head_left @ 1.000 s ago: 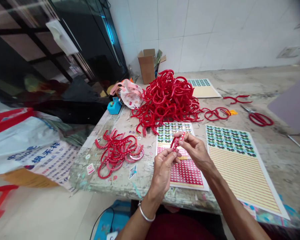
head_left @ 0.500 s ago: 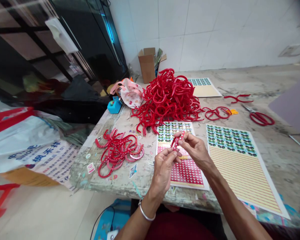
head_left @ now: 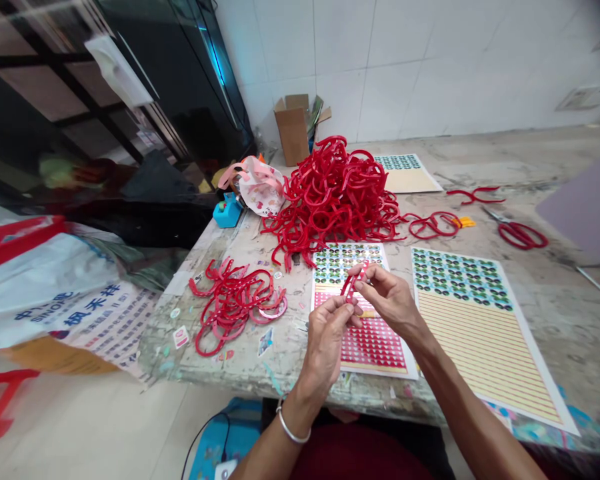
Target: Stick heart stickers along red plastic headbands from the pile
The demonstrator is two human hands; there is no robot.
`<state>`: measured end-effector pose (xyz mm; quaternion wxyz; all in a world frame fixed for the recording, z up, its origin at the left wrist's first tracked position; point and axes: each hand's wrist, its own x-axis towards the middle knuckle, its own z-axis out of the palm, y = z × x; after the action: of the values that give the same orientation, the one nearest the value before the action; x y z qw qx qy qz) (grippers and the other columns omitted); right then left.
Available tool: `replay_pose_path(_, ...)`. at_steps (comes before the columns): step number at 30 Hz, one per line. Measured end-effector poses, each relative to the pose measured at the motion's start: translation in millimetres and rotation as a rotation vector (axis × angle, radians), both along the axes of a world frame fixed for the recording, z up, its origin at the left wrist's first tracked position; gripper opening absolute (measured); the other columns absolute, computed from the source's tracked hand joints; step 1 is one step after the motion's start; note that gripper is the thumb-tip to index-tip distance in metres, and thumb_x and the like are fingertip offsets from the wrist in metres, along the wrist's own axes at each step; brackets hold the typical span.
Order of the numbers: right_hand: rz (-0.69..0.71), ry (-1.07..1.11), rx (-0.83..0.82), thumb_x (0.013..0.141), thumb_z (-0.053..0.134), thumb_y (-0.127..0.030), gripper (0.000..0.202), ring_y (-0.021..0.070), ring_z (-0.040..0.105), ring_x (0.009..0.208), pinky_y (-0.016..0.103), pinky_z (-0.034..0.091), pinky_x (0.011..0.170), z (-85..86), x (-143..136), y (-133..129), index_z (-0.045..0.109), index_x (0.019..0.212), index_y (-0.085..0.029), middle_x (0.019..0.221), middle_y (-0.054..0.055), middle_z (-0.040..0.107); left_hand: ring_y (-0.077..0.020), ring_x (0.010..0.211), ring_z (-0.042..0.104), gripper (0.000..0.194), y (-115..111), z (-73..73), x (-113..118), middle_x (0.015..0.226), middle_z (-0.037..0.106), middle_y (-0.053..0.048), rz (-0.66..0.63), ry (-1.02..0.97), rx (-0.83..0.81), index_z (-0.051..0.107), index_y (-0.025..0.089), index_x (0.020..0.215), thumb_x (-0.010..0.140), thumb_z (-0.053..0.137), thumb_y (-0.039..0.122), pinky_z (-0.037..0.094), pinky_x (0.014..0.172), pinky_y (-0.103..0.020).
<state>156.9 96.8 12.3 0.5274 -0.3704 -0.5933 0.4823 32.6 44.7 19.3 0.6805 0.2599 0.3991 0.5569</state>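
Observation:
A thin red headband (head_left: 351,288) with white marks along its outer face is held between both hands, above a sticker sheet. My left hand (head_left: 329,324) pinches its lower end between thumb and fingers. Higher up, the fingers of my right hand (head_left: 383,288) close on the other part of the band, thumb pressed against it. Beneath the hands lies the sticker sheet (head_left: 375,350), with green and blue pictures at the top and red rows with white marks below. My fingers hide part of the band.
Behind the hands rises a big heap of red headbands (head_left: 337,193). A smaller pile of white-marked headbands (head_left: 237,300) lies left. Another sticker sheet (head_left: 480,333) is on the right, with red-handled scissors (head_left: 520,235) beyond it. A blue tape dispenser (head_left: 227,212) and cardboard box (head_left: 293,133) stand at the back.
The whole view has shifted very slightly. Both hands stay on the headband, almost in the same pose.

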Motion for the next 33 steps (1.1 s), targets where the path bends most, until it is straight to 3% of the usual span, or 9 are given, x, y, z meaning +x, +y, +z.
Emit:
replay_pose_path(17, -0.068, -0.177, 0.115, 0.082, 0.056, -0.022, 0.01, 0.0178, 0.056, 0.087, 0.029, 0.049, 0.067, 7.3, -1.7, -11.8, 0.049, 0.074, -0.021, 0.098, 0.006, 0.056, -0.0084, 0.06, 0.053, 0.005, -5.9, 1.3, -0.3, 0.071, 0.061, -0.002, 0.012, 0.041, -0.008, 0.062, 0.013, 0.076, 0.076, 0.061, 0.018, 0.041, 0.066, -0.022)
replay_pose_path(25, -0.068, -0.239, 0.179, 0.083, 0.054, -0.015, 0.009, 0.0165, 0.057, 0.089, 0.029, 0.049, 0.071, 8.1, -2.7, -15.3, 0.05, 0.078, -0.021, 0.097, 0.006, 0.056, -0.0084, 0.06, 0.054, 0.008, -7.2, -0.5, -0.3, 0.07, 0.061, -0.001, -0.012, -0.009, 0.009, 0.062, 0.013, 0.077, 0.079, 0.06, 0.02, 0.041, 0.066, -0.023)
replay_pose_path(33, -0.072, -0.292, 0.191, 0.083, 0.054, -0.017, 0.007, 0.0181, 0.058, 0.092, 0.029, 0.053, 0.069, 9.0, -3.7, -18.5, 0.051, 0.079, -0.021, 0.098, 0.007, 0.058, -0.0085, 0.055, 0.05, 0.013, -5.7, -3.3, 1.0, 0.06, 0.057, 0.001, 0.06, 0.069, -0.002, 0.062, 0.013, 0.067, 0.076, 0.062, 0.022, 0.039, 0.061, -0.022)
